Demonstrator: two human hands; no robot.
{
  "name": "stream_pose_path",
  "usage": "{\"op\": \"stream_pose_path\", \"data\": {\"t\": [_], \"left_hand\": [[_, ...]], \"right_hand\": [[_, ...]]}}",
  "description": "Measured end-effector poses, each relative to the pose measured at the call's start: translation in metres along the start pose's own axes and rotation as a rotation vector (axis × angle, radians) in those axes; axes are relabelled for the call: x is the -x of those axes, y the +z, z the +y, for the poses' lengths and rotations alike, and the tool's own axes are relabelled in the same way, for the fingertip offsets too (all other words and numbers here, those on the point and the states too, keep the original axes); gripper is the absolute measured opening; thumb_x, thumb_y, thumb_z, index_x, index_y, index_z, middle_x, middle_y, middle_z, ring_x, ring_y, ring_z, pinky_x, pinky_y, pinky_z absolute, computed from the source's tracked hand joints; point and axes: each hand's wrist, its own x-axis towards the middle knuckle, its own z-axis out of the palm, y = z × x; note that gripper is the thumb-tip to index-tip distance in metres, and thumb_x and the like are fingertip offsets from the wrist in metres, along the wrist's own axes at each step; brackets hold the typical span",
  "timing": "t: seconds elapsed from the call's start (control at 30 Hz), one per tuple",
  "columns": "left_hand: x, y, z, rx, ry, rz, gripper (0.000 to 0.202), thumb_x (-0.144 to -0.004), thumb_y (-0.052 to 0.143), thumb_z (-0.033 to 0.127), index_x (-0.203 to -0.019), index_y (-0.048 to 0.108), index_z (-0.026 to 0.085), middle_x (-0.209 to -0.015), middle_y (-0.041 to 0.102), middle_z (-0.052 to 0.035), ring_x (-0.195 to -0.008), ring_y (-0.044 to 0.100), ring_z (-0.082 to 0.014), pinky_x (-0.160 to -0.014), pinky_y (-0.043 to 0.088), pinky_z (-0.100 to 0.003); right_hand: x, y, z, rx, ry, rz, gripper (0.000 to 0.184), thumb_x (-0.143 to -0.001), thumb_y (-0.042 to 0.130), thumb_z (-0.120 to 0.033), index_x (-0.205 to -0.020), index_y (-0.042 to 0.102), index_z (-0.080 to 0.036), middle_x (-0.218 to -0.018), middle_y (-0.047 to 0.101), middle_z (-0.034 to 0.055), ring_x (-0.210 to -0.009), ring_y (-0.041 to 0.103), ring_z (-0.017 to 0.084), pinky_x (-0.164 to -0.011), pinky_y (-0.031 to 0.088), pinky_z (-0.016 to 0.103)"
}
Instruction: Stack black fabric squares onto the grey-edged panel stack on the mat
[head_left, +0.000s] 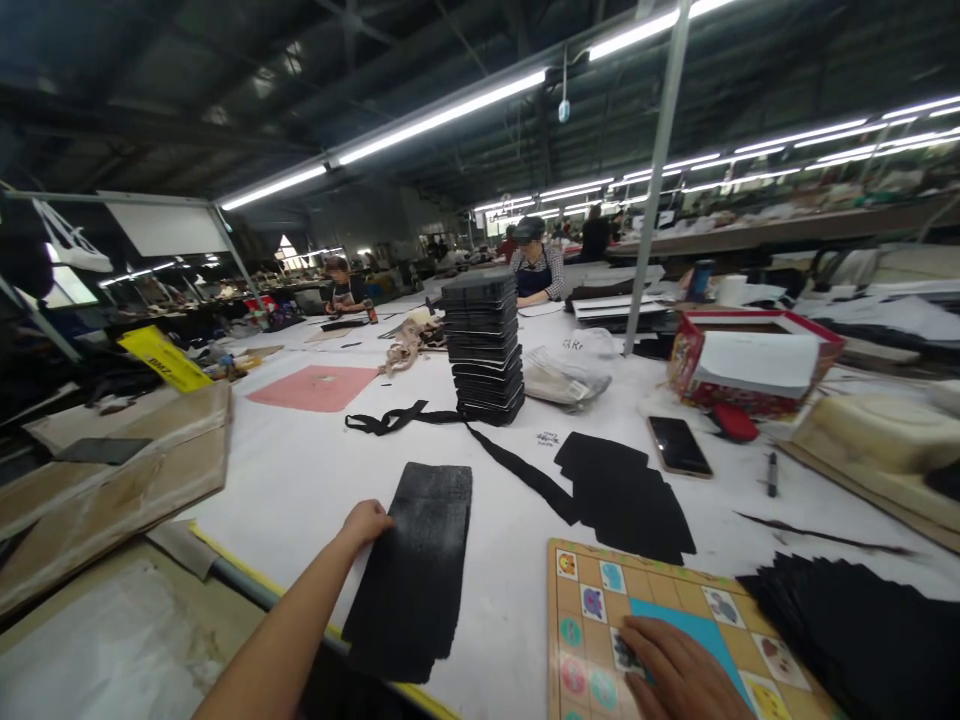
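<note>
My left hand [366, 522] rests at the upper left edge of a long stack of black leather-like panels [411, 572], and I cannot tell if its fingers grip them. My right hand [677, 672] lies flat with spread fingers on a printed picture board [600, 625], which has a tan grid and a blue patch. To the right of that board is a heap of black cut pieces [832, 630]. Farther up the table are more black cut pieces [622, 497] and a twisted black strip [457, 425].
A tall stack of black pieces [484, 345] stands mid-table beside a plastic bag [568, 372]. A phone [679, 446], a red-edged box [750, 360], a pink sheet [315, 388] and a cardboard sheet [112, 470] lie around. Co-workers [536, 262] sit farther along.
</note>
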Motion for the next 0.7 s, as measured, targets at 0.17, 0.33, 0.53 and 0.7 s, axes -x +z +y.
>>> {"op": "stream_pose_path", "data": {"t": [0.17,0.33,0.53,0.7], "left_hand": [[0.015,0.01,-0.001,0.087,0.025,0.026,0.032,-0.086,0.053,0.034,-0.111,0.051,0.015,-0.106,0.057,-0.0065,-0.088,0.058,-0.0163,-0.074,0.051,-0.036],[0.032,0.021,0.01,0.188,0.104,-0.085,0.028,-0.085,0.054,0.035,-0.103,0.056,0.014,-0.098,0.059,-0.0042,-0.082,0.059,-0.0151,-0.07,0.052,-0.033],[0.061,0.024,0.023,0.404,0.298,0.007,0.023,-0.084,0.054,0.036,-0.09,0.056,0.013,-0.084,0.06,-0.0013,-0.073,0.058,-0.0126,-0.067,0.05,-0.03],[0.106,-0.002,0.037,0.628,0.46,0.022,0.049,-0.062,0.064,0.046,-0.099,0.05,0.017,-0.074,0.064,0.0008,-0.069,0.062,-0.0179,-0.059,0.049,-0.027]], "right_hand": [[-0.005,-0.005,-0.01,0.003,0.063,-0.018,0.03,-0.083,0.053,-0.037,-0.108,0.063,-0.025,-0.107,0.065,0.0079,-0.098,0.06,0.024,-0.085,0.049,0.038],[-0.01,-0.012,-0.021,-0.045,0.132,-0.067,0.029,-0.084,0.05,-0.029,-0.11,0.061,-0.022,-0.109,0.063,0.0089,-0.102,0.057,0.024,-0.09,0.046,0.042],[-0.012,-0.015,-0.025,-0.138,0.184,-0.071,0.028,-0.083,0.049,-0.025,-0.109,0.06,-0.021,-0.109,0.062,0.0094,-0.103,0.055,0.024,-0.092,0.043,0.043],[-0.014,-0.024,-0.031,-0.247,0.234,-0.095,0.026,-0.083,0.048,-0.023,-0.106,0.06,-0.019,-0.108,0.06,0.0094,-0.103,0.052,0.023,-0.094,0.039,0.041]]}}
